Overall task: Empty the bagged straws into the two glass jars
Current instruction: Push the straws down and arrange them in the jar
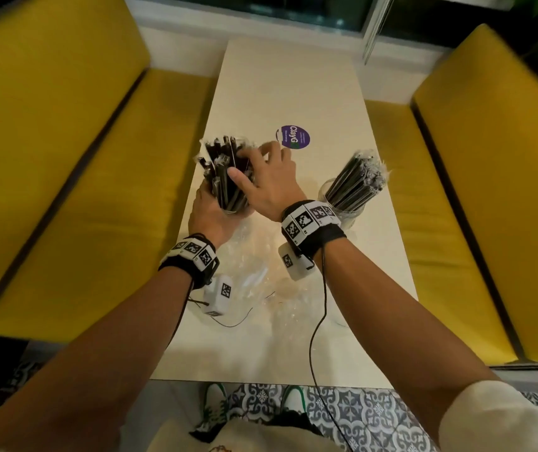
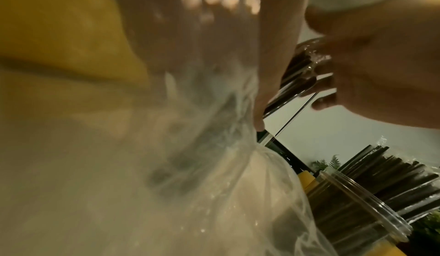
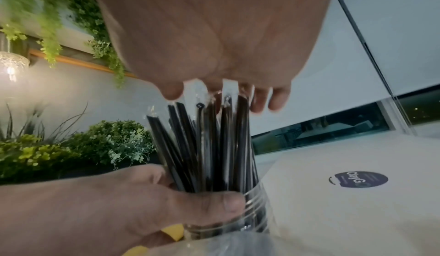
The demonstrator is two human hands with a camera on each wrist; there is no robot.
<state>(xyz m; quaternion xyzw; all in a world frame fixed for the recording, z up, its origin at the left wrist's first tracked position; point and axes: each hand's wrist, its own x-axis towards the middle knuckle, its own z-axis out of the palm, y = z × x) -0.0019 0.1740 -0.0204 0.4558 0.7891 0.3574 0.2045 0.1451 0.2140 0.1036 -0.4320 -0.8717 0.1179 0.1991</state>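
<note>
We stand at a long pale table (image 1: pixel 293 76) between yellow benches (image 1: pixel 49 141); the emptied clear bag (image 1: pixel 254 272) lies crumpled on it near us, below our wrists; the right-hand jar (image 1: pixel 342 207) stands alone, packed with leaning black straws (image 1: pixel 355 177). Our left hand (image 1: pixel 210 213) curls round the second jar (image 3: pixel 252 209), thumb across the glass; our right hand (image 1: pixel 270 181) spreads flat over the wrapped straws in it (image 1: pixel 225 171), fingers splayed on their tops and gripping none.

The bundle fans out loosely, so a hard or off-centre press may well bend straws or tip some over the rim; the smooth glass could also slip in the one-handed grip.

Only the right wrist view shows the jar's threaded neck and the thumb on it; the head view hides that glass behind our hands. The left wrist view is mostly blurred bag film, yet it gives the other jar's rim close up.
</note>
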